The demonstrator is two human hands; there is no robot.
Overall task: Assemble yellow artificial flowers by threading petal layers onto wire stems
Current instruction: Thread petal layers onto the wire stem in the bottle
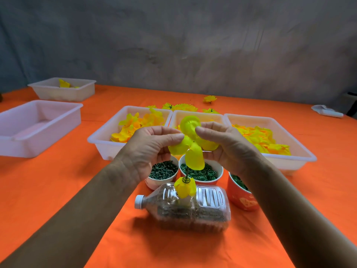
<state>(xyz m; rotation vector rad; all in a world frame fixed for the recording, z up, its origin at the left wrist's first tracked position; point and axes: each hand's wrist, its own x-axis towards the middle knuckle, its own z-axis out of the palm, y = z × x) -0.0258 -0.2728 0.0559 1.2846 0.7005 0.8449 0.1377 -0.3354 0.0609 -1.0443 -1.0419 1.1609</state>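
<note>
Petal layer (193,140), pinched by left hand (152,146) and right hand (224,144), is held above the bottle (185,207); threading is underway. Next, its centre must be lowered along the wire stem (185,174).

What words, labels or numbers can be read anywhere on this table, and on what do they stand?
No text can be read anywhere in this view.
Red paper cup: a yellow-orange printed mark on its side, too blurred to tell whether it is writing or a picture.
Clear plastic bottle lying on its side: no label shows.
White trays, such as the one on the right: plain, no markings.
</note>
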